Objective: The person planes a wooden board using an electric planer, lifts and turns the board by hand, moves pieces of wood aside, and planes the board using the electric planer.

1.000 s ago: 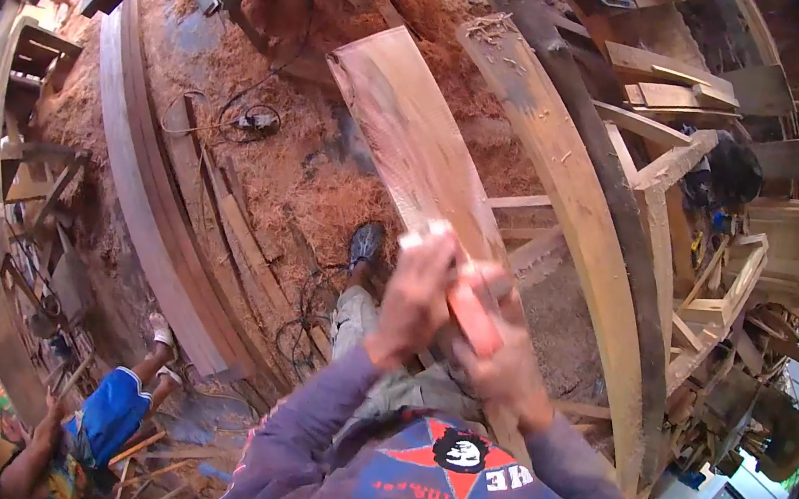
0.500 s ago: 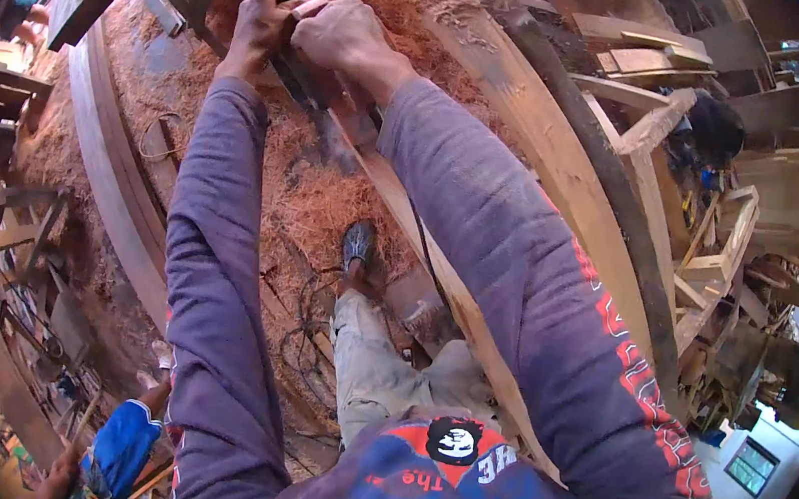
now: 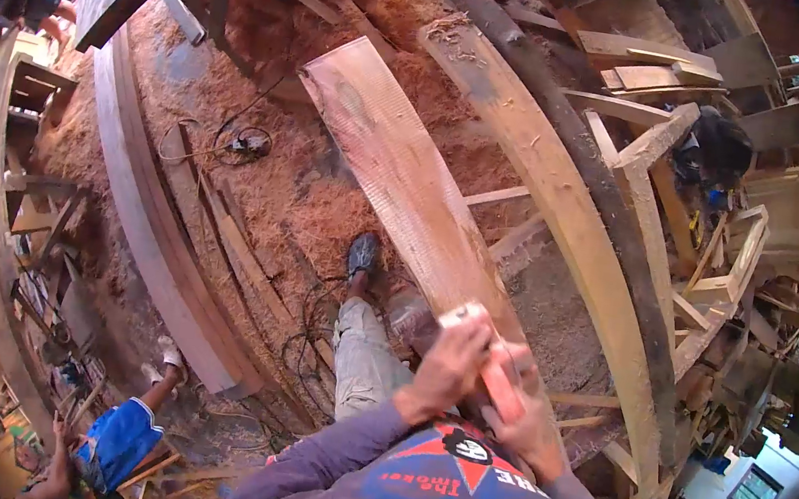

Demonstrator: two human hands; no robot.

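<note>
A broad plank (image 3: 399, 179) with a rippled, partly pinkish face runs diagonally from the upper middle down to my body. On its near end rests a reddish plane (image 3: 503, 384) with a pale front end, close to my chest. My left hand (image 3: 450, 362) is closed around the front of the plane. Behind it, my right hand (image 3: 533, 424) wraps the rear part, its fingers slightly blurred. The underside of the plane and its contact with the wood are hidden.
A long curved timber (image 3: 566, 211) lies right of the plank, another curved beam (image 3: 150, 227) left. Reddish shavings (image 3: 294, 205) and a cable (image 3: 231, 152) lie on the floor. A person in blue shorts (image 3: 123, 435) is at lower left. Stacked wood (image 3: 665, 73) stands upper right.
Both hands have come back from the plank's far end to its near end, close to my body, with the plane in them. My arms went from stretched out to bent, uncovering the plank's face.
</note>
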